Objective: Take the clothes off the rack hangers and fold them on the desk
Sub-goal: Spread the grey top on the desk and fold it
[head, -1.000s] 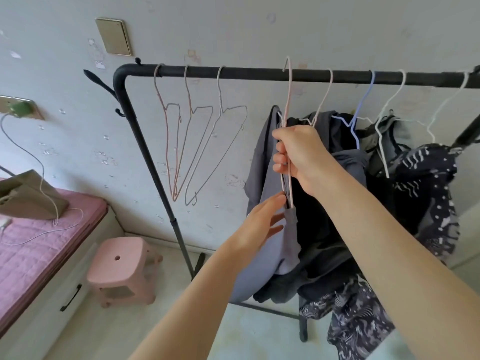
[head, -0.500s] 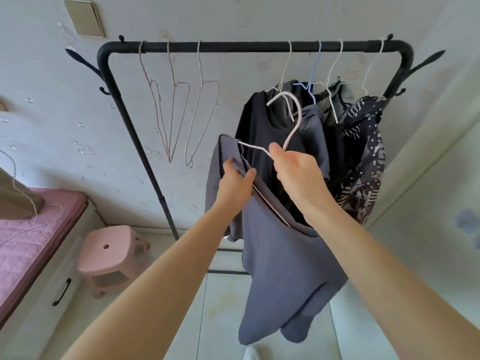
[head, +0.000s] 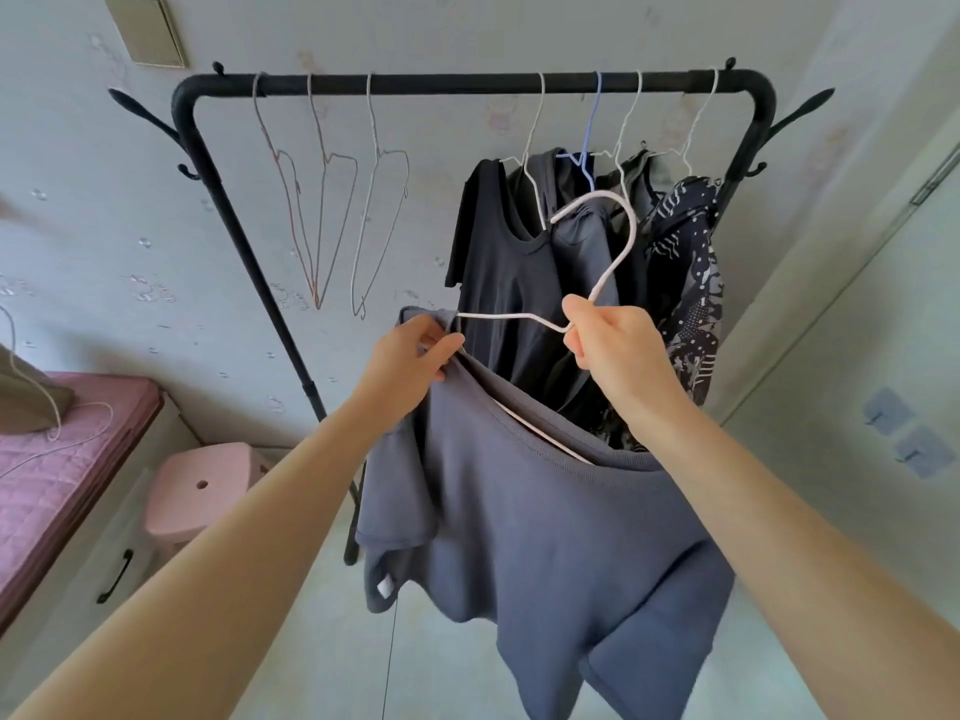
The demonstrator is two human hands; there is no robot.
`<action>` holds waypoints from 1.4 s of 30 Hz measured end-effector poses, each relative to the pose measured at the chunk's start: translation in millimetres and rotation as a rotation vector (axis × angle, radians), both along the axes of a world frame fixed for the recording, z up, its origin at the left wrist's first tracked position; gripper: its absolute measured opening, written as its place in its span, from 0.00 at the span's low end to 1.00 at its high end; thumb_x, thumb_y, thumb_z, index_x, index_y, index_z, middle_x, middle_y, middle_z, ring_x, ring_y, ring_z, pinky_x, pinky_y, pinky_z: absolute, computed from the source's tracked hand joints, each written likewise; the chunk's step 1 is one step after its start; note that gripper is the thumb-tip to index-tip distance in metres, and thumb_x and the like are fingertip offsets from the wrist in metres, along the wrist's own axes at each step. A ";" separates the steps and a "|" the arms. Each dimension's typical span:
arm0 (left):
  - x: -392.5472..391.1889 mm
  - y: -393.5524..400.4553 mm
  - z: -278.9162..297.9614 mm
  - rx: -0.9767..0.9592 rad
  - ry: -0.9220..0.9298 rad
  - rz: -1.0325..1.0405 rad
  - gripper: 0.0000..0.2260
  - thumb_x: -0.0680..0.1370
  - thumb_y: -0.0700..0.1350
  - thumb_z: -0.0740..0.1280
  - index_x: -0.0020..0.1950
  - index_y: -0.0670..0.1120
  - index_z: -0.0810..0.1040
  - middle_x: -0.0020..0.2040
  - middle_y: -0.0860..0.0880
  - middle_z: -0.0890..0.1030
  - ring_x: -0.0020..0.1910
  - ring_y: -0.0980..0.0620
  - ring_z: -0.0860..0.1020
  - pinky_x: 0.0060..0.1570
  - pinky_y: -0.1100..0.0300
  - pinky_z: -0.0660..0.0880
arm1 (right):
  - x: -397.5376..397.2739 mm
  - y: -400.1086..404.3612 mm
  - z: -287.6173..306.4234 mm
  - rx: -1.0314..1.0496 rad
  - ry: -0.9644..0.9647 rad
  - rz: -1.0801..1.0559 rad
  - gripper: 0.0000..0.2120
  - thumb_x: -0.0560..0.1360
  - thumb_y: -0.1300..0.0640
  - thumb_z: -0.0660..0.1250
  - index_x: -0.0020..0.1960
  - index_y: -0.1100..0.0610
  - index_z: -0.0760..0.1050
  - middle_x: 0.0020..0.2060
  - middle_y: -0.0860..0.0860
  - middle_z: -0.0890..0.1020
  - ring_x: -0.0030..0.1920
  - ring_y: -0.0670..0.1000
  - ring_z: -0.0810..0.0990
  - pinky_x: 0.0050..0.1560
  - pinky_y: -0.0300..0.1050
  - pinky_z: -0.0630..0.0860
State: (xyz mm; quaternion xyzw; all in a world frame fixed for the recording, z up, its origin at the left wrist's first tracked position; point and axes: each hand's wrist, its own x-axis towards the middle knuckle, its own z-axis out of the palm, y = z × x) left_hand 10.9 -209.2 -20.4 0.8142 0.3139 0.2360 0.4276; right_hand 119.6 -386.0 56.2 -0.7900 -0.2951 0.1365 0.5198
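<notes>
Before the rack: a person held a grey T-shirt [head: 545,522] on its pale hanger [head: 618,236], both well clear of the black rack [head: 467,84].
Change: a second earlier that hanger's hook sat over the rail with the shirt bunched among the other clothes; half a second earlier it was already lifted free, and by this moment one shoulder wire stood bare outside the collar.
Right hand [head: 618,350]: its fingers were clamped round the hanger's neck, just under the hook.
Left hand [head: 415,350]: its fingers pinched the shirt's collar edge at the shoulder, touching the bared wire.
Shirt: it hung in the air between the two hands, the hanger's far arm inside the neck opening.
Meaning for the task: judged from this, the shirt was about half unthreaded; sliding the second arm out would free it for folding.
Remaining: four garments hung at the right end of the rail, among them a black shirt [head: 504,283]; three bare hangers [head: 332,210] hung towards the left end.
Worktop: none showed in view.
</notes>
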 end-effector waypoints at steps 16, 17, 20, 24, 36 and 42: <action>-48.5 38.5 9.2 -0.093 -0.133 0.282 0.09 0.77 0.38 0.60 0.42 0.40 0.79 0.39 0.50 0.76 0.37 0.52 0.73 0.41 0.59 0.69 | 40.5 -25.5 -23.6 -0.124 0.047 -0.002 0.26 0.74 0.61 0.57 0.17 0.55 0.62 0.17 0.48 0.63 0.18 0.47 0.59 0.20 0.36 0.59; -53.8 42.7 6.8 -0.170 -0.126 0.301 0.09 0.76 0.39 0.60 0.39 0.38 0.77 0.35 0.48 0.73 0.34 0.51 0.71 0.38 0.58 0.68 | 45.3 -25.6 -24.4 -0.086 0.150 -0.027 0.27 0.75 0.60 0.56 0.16 0.55 0.61 0.18 0.50 0.62 0.18 0.48 0.57 0.21 0.35 0.55; -62.0 43.4 1.4 -0.239 -0.128 0.289 0.10 0.75 0.42 0.61 0.34 0.41 0.72 0.32 0.45 0.69 0.35 0.49 0.68 0.40 0.54 0.68 | 52.1 -22.6 -28.2 -0.001 0.288 -0.064 0.25 0.75 0.59 0.55 0.19 0.55 0.63 0.18 0.51 0.60 0.20 0.48 0.55 0.24 0.35 0.52; -53.1 23.9 9.4 -0.100 -0.071 0.150 0.13 0.78 0.40 0.60 0.32 0.45 0.68 0.27 0.52 0.67 0.28 0.55 0.65 0.30 0.62 0.63 | 36.8 1.5 -36.0 0.017 0.306 -0.012 0.20 0.78 0.55 0.56 0.28 0.59 0.67 0.22 0.52 0.63 0.21 0.48 0.57 0.21 0.35 0.53; -67.0 37.4 16.9 -0.011 -0.098 0.144 0.12 0.80 0.42 0.60 0.42 0.34 0.69 0.32 0.46 0.65 0.28 0.54 0.62 0.27 0.62 0.59 | 19.5 96.0 -4.8 0.143 0.474 0.042 0.18 0.81 0.47 0.59 0.43 0.60 0.72 0.28 0.50 0.67 0.23 0.45 0.60 0.21 0.37 0.56; -71.7 77.5 23.9 0.035 -0.156 0.237 0.12 0.80 0.40 0.60 0.40 0.33 0.68 0.31 0.45 0.65 0.28 0.54 0.61 0.25 0.66 0.57 | 57.5 173.4 19.1 0.181 0.518 0.062 0.11 0.80 0.54 0.58 0.43 0.61 0.69 0.29 0.51 0.66 0.22 0.45 0.61 0.20 0.35 0.55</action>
